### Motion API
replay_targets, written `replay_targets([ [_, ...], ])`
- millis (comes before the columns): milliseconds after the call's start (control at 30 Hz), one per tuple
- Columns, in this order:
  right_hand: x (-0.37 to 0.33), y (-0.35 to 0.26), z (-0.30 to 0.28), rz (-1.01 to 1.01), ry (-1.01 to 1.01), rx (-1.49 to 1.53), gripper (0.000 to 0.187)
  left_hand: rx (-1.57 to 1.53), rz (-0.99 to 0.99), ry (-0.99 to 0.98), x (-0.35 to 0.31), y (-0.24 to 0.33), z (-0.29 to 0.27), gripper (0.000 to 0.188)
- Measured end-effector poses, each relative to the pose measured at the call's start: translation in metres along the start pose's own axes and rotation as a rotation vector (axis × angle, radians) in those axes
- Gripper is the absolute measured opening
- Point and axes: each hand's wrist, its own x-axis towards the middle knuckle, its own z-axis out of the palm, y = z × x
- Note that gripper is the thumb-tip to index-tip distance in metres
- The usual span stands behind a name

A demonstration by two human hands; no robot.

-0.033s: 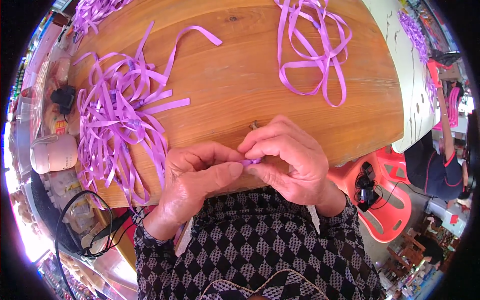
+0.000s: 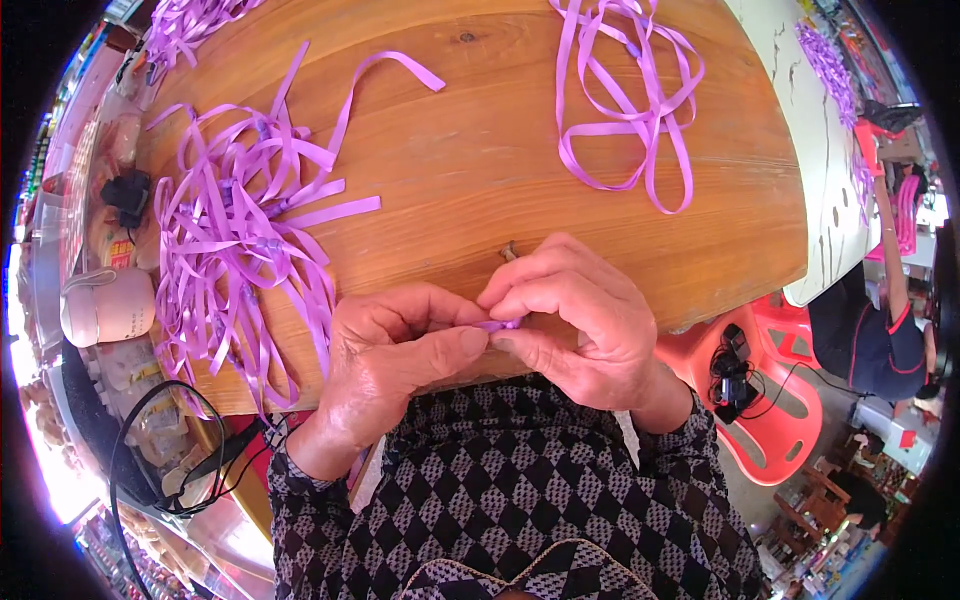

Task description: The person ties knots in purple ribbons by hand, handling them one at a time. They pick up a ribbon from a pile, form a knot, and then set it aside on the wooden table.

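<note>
One purple ribbon between left hand, right hand.

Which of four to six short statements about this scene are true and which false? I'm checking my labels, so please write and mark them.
1. The left hand and right hand meet at a purple ribbon. True.
2. The tangled ribbon pile lies on the right side of the wooden table. False: it lies on the left side.
3. Looser ribbon loops lie on the wood beyond the right hand. True.
4. The plastic chair at right is blue. False: it is orange-red.
5. A pale pink container stands left of the tangled pile. True.
</note>
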Motion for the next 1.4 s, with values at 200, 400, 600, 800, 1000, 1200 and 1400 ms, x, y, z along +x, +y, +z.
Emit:
replay_targets([
  [200, -0.002, -0.002, -0.002, 0.032, -0.049, 0.000, 0.021, 0.066, -0.009, -0.014, -0.001, 0.005, -0.002, 0.017],
  [400, 0.004, -0.006, 0.003, 0.014, -0.026, -0.018, 0.031, -0.007, -0.049, 0.018, 0.000, 0.002, 0.000, 0.015],
  [600, 0.000, -0.002, -0.001, -0.065, -0.041, -0.087, 0.030, -0.072, 0.001, 0.017, 0.002, -0.003, -0.002, 0.014],
  [800, -0.005, -0.002, -0.001, 0.008, -0.015, -0.039, 0.024, 0.004, 0.015, 0.030, 0.000, 0.002, -0.009, 0.012],
  [1000, -0.005, -0.003, -0.003, -0.025, -0.034, -0.045, 0.023, 0.075, 0.048, 0.043, -0.002, 0.002, -0.009, 0.011],
  [1200, -0.002, -0.004, 0.001, -0.046, -0.030, -0.046, 0.024, 0.060, 0.055, 0.057, -0.001, -0.001, -0.008, 0.010],
  [1400, -0.006, -0.001, 0.003, -0.073, -0.015, -0.121, 0.028, 0.370, 0.227, 0.043, -0.002, -0.001, 0.000, 0.013],
])
